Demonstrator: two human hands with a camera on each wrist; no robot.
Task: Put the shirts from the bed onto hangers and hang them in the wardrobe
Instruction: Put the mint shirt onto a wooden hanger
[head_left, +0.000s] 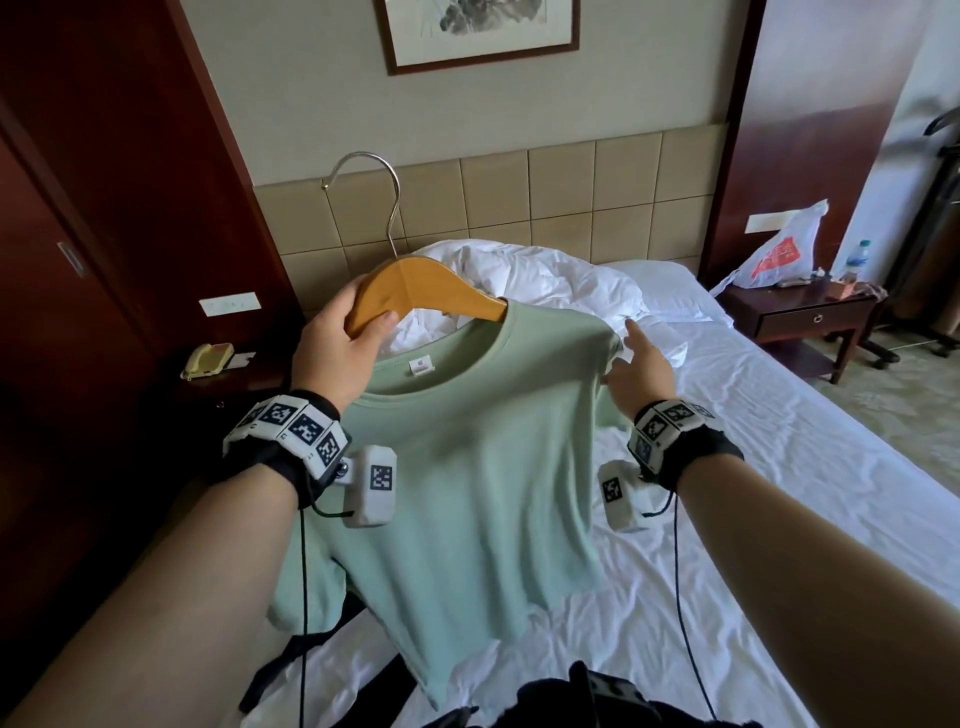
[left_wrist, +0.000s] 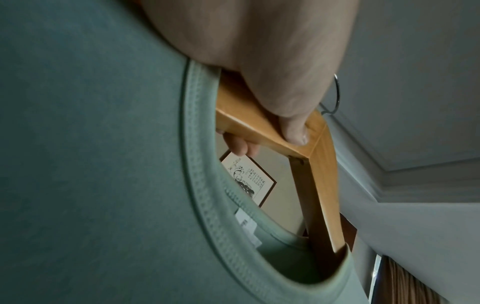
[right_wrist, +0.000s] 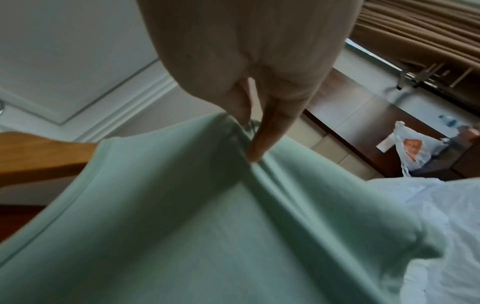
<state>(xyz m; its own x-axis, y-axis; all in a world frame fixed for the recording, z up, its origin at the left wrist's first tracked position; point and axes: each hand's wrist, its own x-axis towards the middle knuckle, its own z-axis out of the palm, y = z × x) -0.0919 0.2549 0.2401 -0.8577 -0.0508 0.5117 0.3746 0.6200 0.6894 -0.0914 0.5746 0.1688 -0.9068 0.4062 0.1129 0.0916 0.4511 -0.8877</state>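
Note:
A pale green T-shirt (head_left: 467, 467) hangs in the air over the bed, its collar (left_wrist: 200, 185) around a wooden hanger (head_left: 410, 291) with a metal hook (head_left: 374, 171). The hanger's right arm is inside the shirt's shoulder; its left arm sticks out above the collar. My left hand (head_left: 337, 353) grips that bare left arm, thumb (left_wrist: 296, 131) on the wood near the hanger's middle. My right hand (head_left: 634, 358) pinches the shirt's right shoulder seam (right_wrist: 249, 156) between thumb and fingers. The shirt's hem hangs just above the sheet.
The white bed (head_left: 753, 467) with a crumpled duvet (head_left: 545, 280) lies ahead. A dark wooden wardrobe (head_left: 62, 260) stands at the left, with a telephone (head_left: 207, 358) on a low table. At the right is a nightstand (head_left: 800, 317) with a plastic bag (head_left: 779, 254) and a bottle (head_left: 856, 257).

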